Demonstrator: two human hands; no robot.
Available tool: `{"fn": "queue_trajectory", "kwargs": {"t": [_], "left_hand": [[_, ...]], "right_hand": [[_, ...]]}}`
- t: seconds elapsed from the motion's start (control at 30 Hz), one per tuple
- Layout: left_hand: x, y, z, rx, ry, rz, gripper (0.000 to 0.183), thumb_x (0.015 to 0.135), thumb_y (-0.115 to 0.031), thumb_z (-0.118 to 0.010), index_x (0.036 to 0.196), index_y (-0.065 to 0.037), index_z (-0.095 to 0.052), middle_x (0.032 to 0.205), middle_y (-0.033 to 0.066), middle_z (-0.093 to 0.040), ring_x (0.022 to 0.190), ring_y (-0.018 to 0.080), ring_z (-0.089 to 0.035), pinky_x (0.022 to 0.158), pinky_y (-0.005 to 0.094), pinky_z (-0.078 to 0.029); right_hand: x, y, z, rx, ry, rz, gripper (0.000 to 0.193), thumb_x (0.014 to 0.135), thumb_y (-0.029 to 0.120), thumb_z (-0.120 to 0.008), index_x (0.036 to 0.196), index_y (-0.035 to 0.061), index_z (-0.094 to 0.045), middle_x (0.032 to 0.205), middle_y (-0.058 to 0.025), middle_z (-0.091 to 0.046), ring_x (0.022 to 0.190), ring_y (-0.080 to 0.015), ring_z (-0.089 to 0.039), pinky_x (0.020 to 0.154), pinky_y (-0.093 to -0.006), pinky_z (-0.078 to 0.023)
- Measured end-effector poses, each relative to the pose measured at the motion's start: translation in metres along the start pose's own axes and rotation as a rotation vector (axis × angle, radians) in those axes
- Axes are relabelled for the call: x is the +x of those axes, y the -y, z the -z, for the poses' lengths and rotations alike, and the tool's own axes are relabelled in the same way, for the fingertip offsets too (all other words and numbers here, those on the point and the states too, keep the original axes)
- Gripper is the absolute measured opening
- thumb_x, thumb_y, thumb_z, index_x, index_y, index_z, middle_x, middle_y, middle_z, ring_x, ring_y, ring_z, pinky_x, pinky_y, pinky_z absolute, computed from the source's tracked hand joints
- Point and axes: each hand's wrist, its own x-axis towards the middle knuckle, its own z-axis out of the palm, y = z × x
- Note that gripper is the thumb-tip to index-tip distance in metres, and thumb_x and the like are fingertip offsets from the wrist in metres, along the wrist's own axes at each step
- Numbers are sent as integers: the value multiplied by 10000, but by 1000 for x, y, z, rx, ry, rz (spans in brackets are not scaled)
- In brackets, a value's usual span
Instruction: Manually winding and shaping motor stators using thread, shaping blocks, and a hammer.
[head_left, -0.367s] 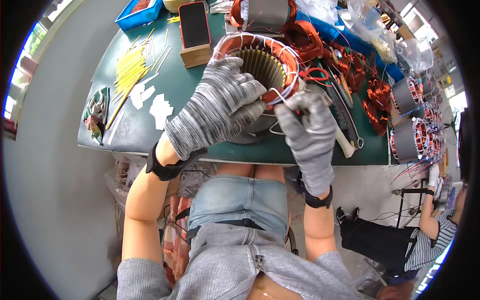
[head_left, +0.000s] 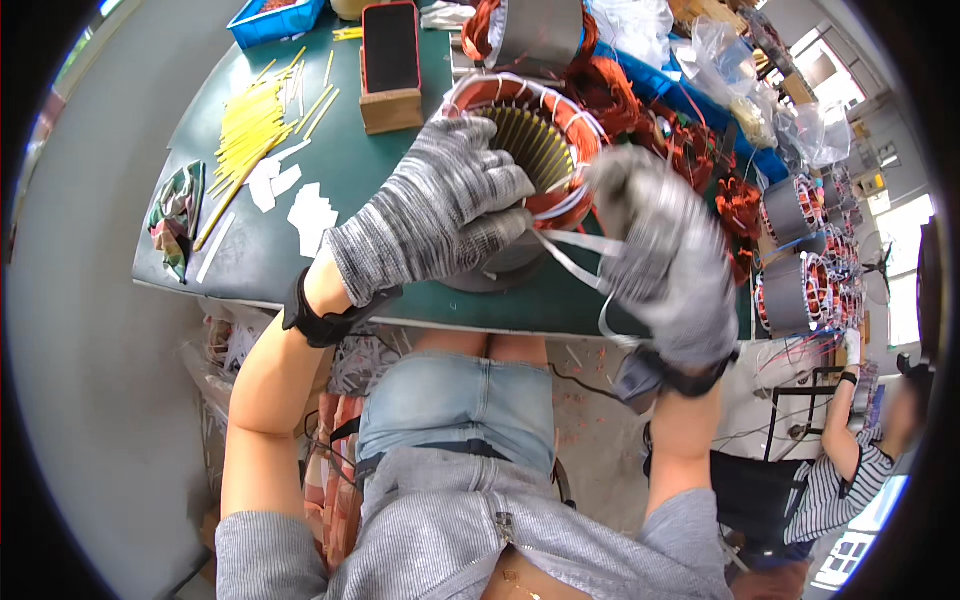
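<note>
A motor stator [head_left: 545,150] with an orange copper winding and white lacing stands upright on the green table in front of me. My left hand [head_left: 425,215], in a grey striped knit glove, grips its near left rim, fingers reaching over the winding. From that rim a flat white lacing cord [head_left: 572,262] runs taut to my right hand [head_left: 672,265], its loose end hanging below. The right hand, gloved alike, is closed on the cord to the right of the stator; motion blurs its fingers. Part of the near winding is hidden behind my left fingers.
Yellow strips [head_left: 250,125] and white paper pieces [head_left: 312,215] lie left, beside a patterned cloth [head_left: 180,220]. A phone [head_left: 391,50] leans on a wooden block [head_left: 392,108]. Another stator [head_left: 540,35] stands behind; copper coils [head_left: 605,95] lie right. A co-worker [head_left: 850,470] is at far right.
My right hand has moved right and toward me, drawing the white cord out into a longer stretch. The left hand keeps its hold on the stator; the whole view has shifted slightly.
</note>
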Motion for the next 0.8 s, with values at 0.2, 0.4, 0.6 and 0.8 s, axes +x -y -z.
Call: {"fn": "queue_trajectory", "kwargs": {"t": [0.2, 0.4, 0.6, 0.8], "left_hand": [[6, -27, -2, 99, 201, 134, 473, 755, -191, -635, 1198, -70, -521, 981, 123, -582, 1023, 342, -495, 1003, 458, -318], [2, -30, -15, 104, 105, 101, 557, 749, -178, -647, 1267, -81, -468, 1039, 100, -579, 853, 294, -543, 786, 413, -397], [2, -23, -17, 222, 6, -36, 459, 725, -282, -611, 1156, -131, -559, 983, 52, -596, 715, 226, -564, 682, 402, -430], [0, -24, -20, 372, -6, -4, 458, 725, -253, -585, 1171, -159, -555, 906, 55, -584, 678, 222, -542, 643, 383, -413]], "right_hand": [[-39, -66, -18, -671, -582, 133, 203, 917, 105, -426, 945, 2, -599, 906, -51, -608, 804, -100, -544, 763, -232, -438], [-4, -61, 26, -1638, -454, 871, 276, 889, 60, -541, 1162, 26, -530, 1073, -92, -598, 980, -163, -578, 825, -301, -477], [1, -114, 17, -300, -516, 620, 173, 902, 257, -542, 938, 89, -566, 678, 13, -484, 515, -49, -381, 474, -182, -362], [8, -118, 19, -45, -441, 534, 229, 915, 277, -511, 813, 72, -497, 638, 25, -417, 485, -34, -337, 446, -172, -284]]}}
